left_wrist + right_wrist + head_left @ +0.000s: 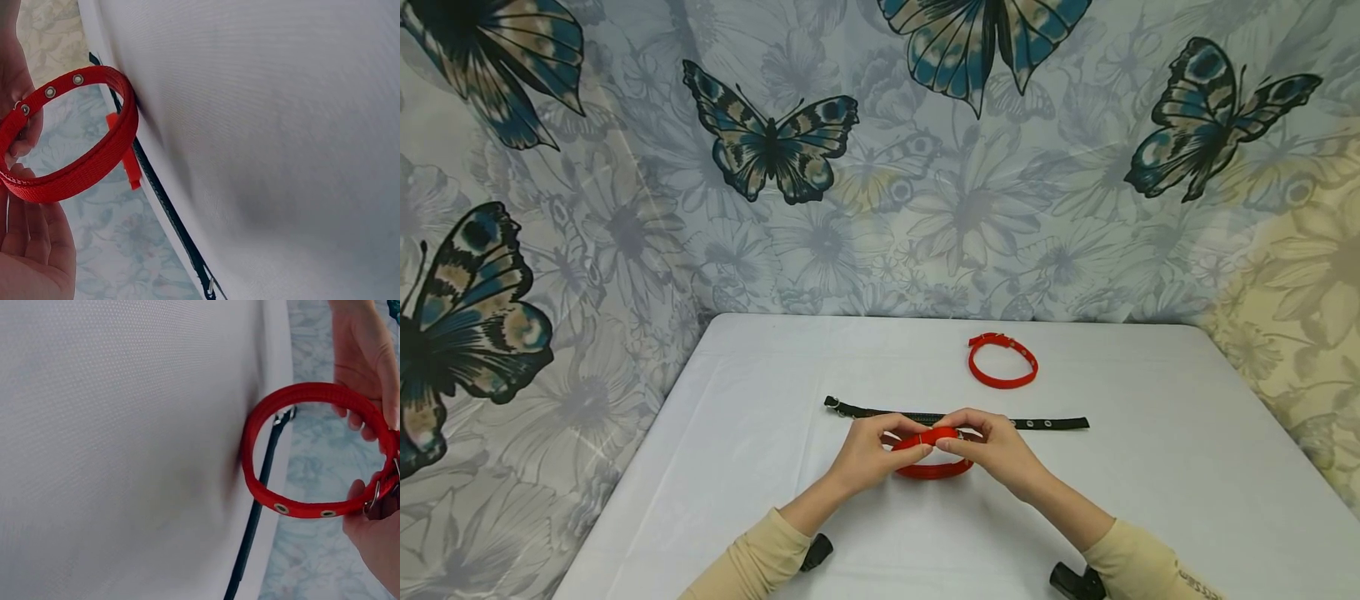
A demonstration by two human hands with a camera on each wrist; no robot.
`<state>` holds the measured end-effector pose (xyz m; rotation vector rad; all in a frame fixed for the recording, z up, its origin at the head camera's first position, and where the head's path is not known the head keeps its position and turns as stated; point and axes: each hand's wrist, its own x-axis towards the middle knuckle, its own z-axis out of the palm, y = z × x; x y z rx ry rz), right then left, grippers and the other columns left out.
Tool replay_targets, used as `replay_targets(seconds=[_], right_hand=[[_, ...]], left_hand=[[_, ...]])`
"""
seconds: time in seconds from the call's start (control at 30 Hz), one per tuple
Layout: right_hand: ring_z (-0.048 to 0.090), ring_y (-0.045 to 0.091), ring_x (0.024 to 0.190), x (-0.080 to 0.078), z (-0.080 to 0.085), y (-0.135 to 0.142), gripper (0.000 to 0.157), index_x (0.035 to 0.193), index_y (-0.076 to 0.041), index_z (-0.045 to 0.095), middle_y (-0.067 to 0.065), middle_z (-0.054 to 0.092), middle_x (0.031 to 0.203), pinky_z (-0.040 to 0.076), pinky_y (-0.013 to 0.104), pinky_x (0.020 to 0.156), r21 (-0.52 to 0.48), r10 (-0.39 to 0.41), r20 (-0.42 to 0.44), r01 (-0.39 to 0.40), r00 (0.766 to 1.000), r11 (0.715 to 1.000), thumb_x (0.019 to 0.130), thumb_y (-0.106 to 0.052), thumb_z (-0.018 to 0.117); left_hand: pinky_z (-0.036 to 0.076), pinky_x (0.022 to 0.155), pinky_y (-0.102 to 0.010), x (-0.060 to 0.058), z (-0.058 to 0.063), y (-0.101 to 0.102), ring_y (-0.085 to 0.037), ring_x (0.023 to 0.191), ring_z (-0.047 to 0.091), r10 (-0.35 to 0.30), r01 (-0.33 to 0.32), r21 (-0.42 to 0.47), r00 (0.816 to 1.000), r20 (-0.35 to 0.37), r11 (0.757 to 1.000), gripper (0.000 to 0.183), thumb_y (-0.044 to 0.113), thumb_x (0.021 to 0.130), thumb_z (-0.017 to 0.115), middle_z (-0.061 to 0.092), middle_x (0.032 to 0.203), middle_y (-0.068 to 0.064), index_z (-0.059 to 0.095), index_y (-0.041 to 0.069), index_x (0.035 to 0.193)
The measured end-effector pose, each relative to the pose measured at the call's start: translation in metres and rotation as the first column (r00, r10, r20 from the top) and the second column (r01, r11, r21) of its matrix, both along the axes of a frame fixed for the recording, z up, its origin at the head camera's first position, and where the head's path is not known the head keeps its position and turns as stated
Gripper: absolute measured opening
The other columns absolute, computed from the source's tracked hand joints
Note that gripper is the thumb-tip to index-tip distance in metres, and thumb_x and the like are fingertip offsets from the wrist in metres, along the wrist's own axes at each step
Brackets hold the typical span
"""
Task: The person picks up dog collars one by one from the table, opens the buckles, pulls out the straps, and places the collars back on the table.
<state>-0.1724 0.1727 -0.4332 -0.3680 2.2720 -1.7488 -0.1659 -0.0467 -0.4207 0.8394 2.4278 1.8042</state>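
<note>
A red collar [934, 472] with metal eyelets, bent into a loop, is held between both hands above the white table. My left hand [874, 450] pinches its strap between thumb and fingers on the left. On the other side my right hand [1000, 450] pinches the strap beside a metal ring and buckle area, best seen in the right wrist view, where the collar [300, 509] hangs toward the table. Just behind the hands lies a black collar [1051, 424], stretched out flat, its middle partly covered by the fingers. The buckle's exact state is hidden by the fingers.
Farther back on the white table [1150, 483] lies a second red collar [1003, 383], closed in a loop. Black wrist devices [1077, 581] sit under both sleeves. A butterfly-patterned cloth [880, 250] stands behind the table.
</note>
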Motion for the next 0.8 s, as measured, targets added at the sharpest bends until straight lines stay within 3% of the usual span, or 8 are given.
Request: replay_targets(seconds=[0.33, 0.6, 0.8], right_hand=[[0.060, 0.028, 0.103, 0.001, -0.003, 0.000, 0.030, 0.109, -0.007, 0.069, 0.010, 0.067, 0.109, 0.052, 0.036, 0.089, -0.043, -0.018, 0.032, 0.019, 0.999, 0.999, 0.088, -0.027, 0.074], [0.060, 0.027, 0.105, 0.001, -0.005, 0.001, 0.029, 0.109, -0.006, 0.069, 0.010, 0.067, 0.108, 0.049, 0.033, 0.094, -0.088, -0.022, 0.037, 0.026, 0.999, 0.996, 0.088, -0.024, 0.074], [0.057, 0.029, 0.108, 0.000, -0.006, 0.001, 0.028, 0.109, -0.005, 0.069, 0.011, 0.067, 0.109, 0.047, 0.037, 0.095, -0.106, -0.024, 0.041, 0.028, 0.999, 0.994, 0.088, -0.022, 0.074]], left_hand=[[0.056, 0.077, -0.044, 0.000, -0.001, 0.000, -0.030, 0.090, 0.068, 0.004, -0.004, 0.007, 1.000, 0.001, 1.000, 0.017, 0.005, 0.084, 0.075, 0.074, 0.095, -0.008, 0.074, 0.002, 0.101], [0.056, 0.077, -0.045, -0.001, -0.001, -0.001, -0.030, 0.091, 0.068, 0.000, 0.000, 0.000, 1.000, 0.012, 1.000, 0.017, 0.005, 0.084, 0.075, 0.074, 0.095, -0.008, 0.074, 0.002, 0.102], [0.056, 0.076, -0.043, -0.012, -0.024, 0.000, -0.026, 0.090, 0.068, 0.022, -0.022, -0.008, 1.000, 0.005, 1.000, 0.020, 0.008, 0.083, 0.077, 0.074, 0.095, -0.003, 0.075, 0.007, 0.103]])
